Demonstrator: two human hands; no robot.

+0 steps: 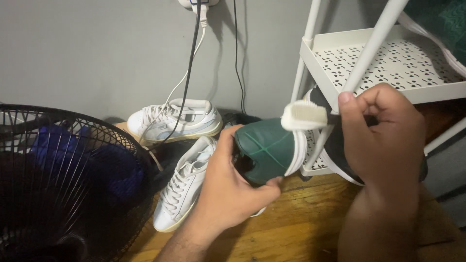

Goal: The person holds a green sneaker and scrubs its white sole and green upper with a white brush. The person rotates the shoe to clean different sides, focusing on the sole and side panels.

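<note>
green shoe (266,148) held up off the wooden floor (301,223), heel toward camera, white sole edge facing right. left hand (228,184) wrapped around its heel end, fingers closed on it. right hand (383,140) pinched shut on a toothbrush (305,115), bristle head just touching the sole rim. risk: grip covers only one end, so brush pressure could likely twist the shoe loose. white shelf leg (364,63) just beside the brush, a wide stroke may knock it. white sneakers (182,187), black fan (68,179) and cables (191,73) close by.
</note>
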